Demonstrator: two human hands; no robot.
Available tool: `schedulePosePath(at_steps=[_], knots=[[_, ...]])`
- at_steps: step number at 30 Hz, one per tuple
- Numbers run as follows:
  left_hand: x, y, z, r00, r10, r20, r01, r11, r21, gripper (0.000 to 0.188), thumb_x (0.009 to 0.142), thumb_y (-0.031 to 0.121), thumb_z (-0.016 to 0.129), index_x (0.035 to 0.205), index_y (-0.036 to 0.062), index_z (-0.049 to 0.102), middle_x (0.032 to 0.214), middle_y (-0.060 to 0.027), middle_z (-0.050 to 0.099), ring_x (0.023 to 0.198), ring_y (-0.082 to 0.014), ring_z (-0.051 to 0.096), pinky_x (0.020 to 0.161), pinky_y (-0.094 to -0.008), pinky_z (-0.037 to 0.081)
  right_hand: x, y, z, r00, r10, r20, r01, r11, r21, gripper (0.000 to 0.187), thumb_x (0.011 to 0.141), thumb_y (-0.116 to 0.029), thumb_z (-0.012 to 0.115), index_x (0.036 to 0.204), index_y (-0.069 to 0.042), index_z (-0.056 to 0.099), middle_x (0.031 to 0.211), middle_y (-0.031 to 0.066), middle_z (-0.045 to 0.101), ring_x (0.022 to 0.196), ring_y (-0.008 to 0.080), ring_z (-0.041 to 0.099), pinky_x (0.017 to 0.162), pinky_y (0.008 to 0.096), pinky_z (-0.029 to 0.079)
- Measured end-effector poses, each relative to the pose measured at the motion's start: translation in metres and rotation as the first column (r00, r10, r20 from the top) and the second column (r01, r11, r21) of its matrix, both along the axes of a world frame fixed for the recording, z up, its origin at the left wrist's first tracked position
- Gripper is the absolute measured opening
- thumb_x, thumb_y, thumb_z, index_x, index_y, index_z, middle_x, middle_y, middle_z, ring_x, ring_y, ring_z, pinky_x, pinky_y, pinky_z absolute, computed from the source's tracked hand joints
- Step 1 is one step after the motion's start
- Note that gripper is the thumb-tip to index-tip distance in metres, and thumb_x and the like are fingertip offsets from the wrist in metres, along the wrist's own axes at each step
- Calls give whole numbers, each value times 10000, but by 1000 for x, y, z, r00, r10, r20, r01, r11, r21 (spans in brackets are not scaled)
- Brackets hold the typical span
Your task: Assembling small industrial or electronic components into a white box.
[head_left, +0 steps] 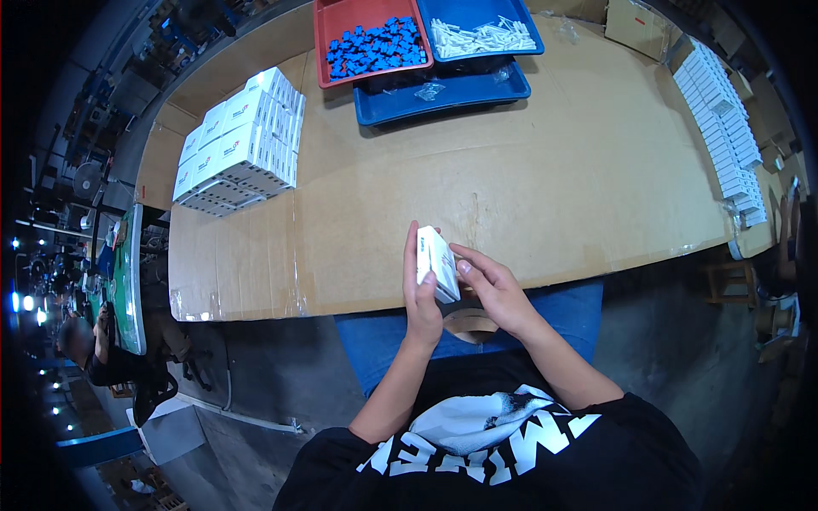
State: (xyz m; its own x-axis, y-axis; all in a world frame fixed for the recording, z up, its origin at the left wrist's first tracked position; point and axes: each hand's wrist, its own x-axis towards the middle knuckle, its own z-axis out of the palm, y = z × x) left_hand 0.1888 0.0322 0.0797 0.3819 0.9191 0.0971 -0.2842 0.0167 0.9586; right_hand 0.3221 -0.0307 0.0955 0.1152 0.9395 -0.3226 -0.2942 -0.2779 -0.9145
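Note:
A small white box [437, 262] with dark printing is held at the front edge of the cardboard-covered table [358, 221]. My left hand [423, 298] grips it along its left side, thumb on the near face and fingers behind. On the box's right side rests my right hand [494, 289], its thumb and fingers closed about the edge. The box is tilted, with one narrow side and a broad face showing. Whatever lies under my palms is hidden.
Stacked white boxes [243, 145] stand at the left. At the back sit a red tray [322, 34] of blue parts, a blue tray [532, 43] of white sticks, and a lower blue tray [443, 106]. White boxes [716, 119] line the right side. A person [128, 366] sits far left.

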Motion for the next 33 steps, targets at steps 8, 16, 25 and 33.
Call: schedulePosePath(at_steps=[8, 16, 25, 33], knots=[[7, -3, -10, 959, 199, -204, -94, 897, 431, 976, 914, 750, 549, 1428, -72, 441, 1345, -254, 504, 1248, -374, 537, 1077, -482, 431, -24, 4, 13, 990, -92, -104, 107, 982, 155, 528, 1087, -197, 576, 1550, 11, 428, 1408, 153, 602, 1279, 183, 587, 1083, 321, 466], [4, -7, -5, 938, 300, -174, -190, 864, 466, 1003, 896, 788, 538, 1381, -88, 486, 1282, -269, 530, 1148, -382, 579, 985, -472, 482, -40, 1, 9, 974, -143, -178, 172, 971, 165, 521, 1073, -159, 592, 1540, 15, 439, 1400, 150, 593, 1186, 127, 619, 1009, 271, 495], [0, -2, -13, 944, 297, -145, -173, 817, 551, 943, 914, 751, 510, 1318, -100, 520, 1242, -271, 555, 1122, -375, 590, 956, -459, 496, -44, -1, 11, 979, -160, -128, 182, 967, 177, 532, 1061, -126, 608, 1542, 19, 433, 1388, 146, 597, 1152, 124, 631, 986, 258, 505], [-1, -5, -19, 952, 300, -63, -239, 856, 459, 757, 923, 540, 431, 1268, -125, 536, 1223, -267, 565, 1123, -360, 586, 982, -449, 479, -46, -4, 0, 988, -144, 60, 122, 954, 274, 491, 1098, -203, 550, 1519, 38, 481, 1312, 131, 642, 1157, 160, 615, 991, 309, 494]])
